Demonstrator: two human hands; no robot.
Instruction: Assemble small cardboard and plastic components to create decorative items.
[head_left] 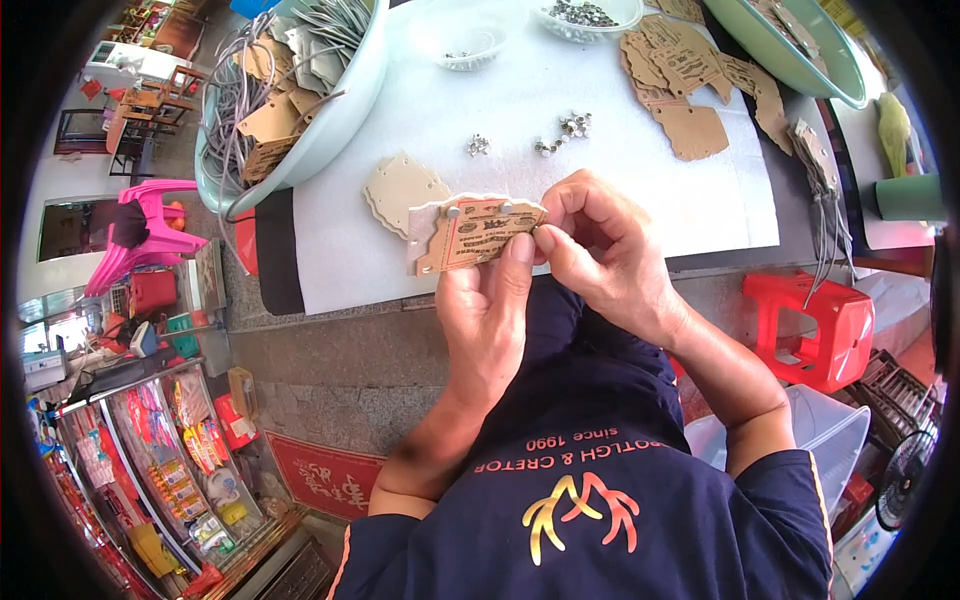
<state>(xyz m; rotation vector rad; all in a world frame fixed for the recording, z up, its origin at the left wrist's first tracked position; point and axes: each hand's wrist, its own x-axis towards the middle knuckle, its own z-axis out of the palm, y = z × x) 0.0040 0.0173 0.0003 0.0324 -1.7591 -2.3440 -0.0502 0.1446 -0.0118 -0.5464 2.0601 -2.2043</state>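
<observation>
My left hand (pixel 485 325) pinches a brown printed cardboard tag (pixel 468 240) at its lower edge, thumb on the front, above the near edge of the table. Two silver round studs sit along the tag's upper edge, and a whitish layer (pixel 423 218) shows behind it. At the tag's right corner, the thumb and fingers of my right hand (pixel 615 255) are closed together; any small part between them is hidden. Just behind the held tag lies a small stack of beige tags (pixel 400 188). Further back are a little heap of tiny silver pieces (pixel 478 145) and several larger silver studs (pixel 572 125).
White paper (pixel 340 250) covers the table. A pale green basin (pixel 368 75) of corded tags stands left, another basin (pixel 842 80) back right. Two clear bowls hold metal bits. Brown tags (pixel 692 130) and corded tags (pixel 820 165) lie right. A red stool (pixel 850 325) stands below.
</observation>
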